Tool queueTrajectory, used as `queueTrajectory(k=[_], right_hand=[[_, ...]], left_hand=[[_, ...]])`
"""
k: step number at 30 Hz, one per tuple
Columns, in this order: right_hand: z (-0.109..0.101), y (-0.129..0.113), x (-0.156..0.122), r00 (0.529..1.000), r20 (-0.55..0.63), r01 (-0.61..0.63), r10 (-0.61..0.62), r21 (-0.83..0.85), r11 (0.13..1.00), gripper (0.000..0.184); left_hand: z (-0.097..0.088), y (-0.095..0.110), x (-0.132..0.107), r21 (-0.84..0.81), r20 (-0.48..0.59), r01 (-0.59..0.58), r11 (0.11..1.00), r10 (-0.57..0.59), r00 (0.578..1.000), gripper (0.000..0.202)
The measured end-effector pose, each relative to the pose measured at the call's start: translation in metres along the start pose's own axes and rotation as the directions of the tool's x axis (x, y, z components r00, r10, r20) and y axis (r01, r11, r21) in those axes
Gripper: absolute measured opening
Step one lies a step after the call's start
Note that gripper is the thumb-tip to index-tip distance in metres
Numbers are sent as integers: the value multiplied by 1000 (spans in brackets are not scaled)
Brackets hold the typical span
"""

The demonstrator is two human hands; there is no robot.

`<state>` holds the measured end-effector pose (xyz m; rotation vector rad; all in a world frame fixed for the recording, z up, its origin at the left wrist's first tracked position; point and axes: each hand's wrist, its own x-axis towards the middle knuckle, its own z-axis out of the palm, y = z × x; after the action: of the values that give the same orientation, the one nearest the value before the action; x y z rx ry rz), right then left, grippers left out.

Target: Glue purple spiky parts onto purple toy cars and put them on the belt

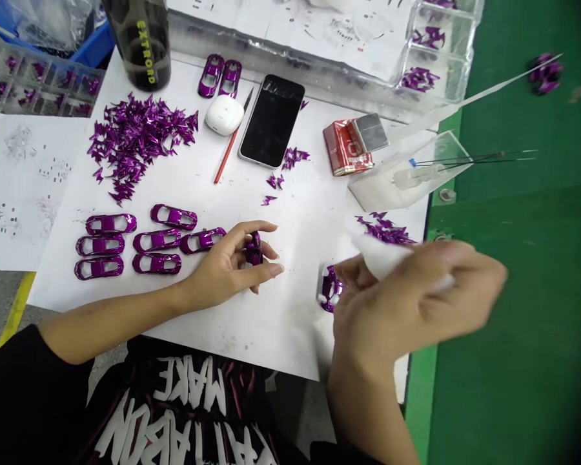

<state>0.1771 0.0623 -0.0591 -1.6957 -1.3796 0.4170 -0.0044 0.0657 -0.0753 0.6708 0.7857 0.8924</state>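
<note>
My left hand (237,258) is closed around a small purple toy car body (254,248), held upright just above the white paper. Its fingers partly cover it. My right hand (416,297), smeared by motion, grips a white object (385,256) whose kind is hidden by blur and fingers. Beside the right fingertips is another purple car part (330,289) with white pieces at its edge; whether they touch it I cannot tell. Rows of purple car bodies (157,239) lie left of my left hand. Small pointed purple parts (385,228) are strewn behind my right hand.
A large heap of pointed purple parts (135,139) lies at the back left, near a dark bottle (145,45). Further back are a white case (224,115), a red pencil (226,155), a phone (272,121), a red box (343,147) and a clear tray (428,84).
</note>
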Motion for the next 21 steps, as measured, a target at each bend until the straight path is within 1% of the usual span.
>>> queueTrajectory(k=[1,2,3,5,7,8,10,12,13,14,15,16,17,18,19,20,21], right_hand=[[6,2,10,995,-85,-40,44,42,998,23],[11,5,19,991,-106,-75,81,59,995,25],[16,8,25,993,-66,-98,101,42,994,29],[23,15,32,990,76,-115,121,-75,990,35],[24,14,31,976,137,-139,172,-221,965,43],[21,10,28,965,165,-145,204,-312,939,47],[12,-9,20,953,173,-130,248,-505,853,49],[2,-39,15,969,124,-95,214,-611,786,46],[0,-56,14,980,107,-68,166,-607,792,47],[1,-73,15,984,146,-6,105,-557,830,45],[8,-88,18,971,239,88,29,-466,880,40],[19,-102,24,923,381,192,-55,-332,923,33],[36,-113,31,815,556,291,-165,-147,945,24],[56,-122,39,687,678,348,-261,8,937,18],[79,-128,48,566,767,369,-303,93,925,14],[103,-133,56,488,820,373,-299,113,921,11],[127,-136,62,436,853,381,-286,113,918,9]], left_hand=[[0,0,0,-3,5,-8,1000,8,1000,50],[0,-1,-1,-8,7,-18,1000,18,1000,47],[1,-2,-1,-15,9,-28,1000,28,1000,46],[0,-4,-1,-26,17,-45,999,45,999,46],[-1,-7,-3,-24,37,-40,999,41,998,46],[-2,-7,-3,-10,54,-31,999,32,998,46],[-4,-7,-5,50,89,-20,999,15,996,43],[-7,-6,-6,124,121,-45,991,30,992,37],[-8,-6,-6,156,138,-74,985,52,989,34],[-9,-6,-5,189,156,-113,975,84,984,31],[-10,-6,-5,223,179,-159,962,120,977,27],[-10,-6,-4,258,197,-206,944,157,968,23],[-10,-6,-4,291,207,-243,925,188,960,18],[-11,-6,-3,315,208,-263,912,204,957,15],[-10,-7,-3,325,206,-265,908,205,957,14],[-10,-7,-3,317,200,-253,914,196,960,14],[-10,-7,-3,296,194,-232,927,179,965,15]])
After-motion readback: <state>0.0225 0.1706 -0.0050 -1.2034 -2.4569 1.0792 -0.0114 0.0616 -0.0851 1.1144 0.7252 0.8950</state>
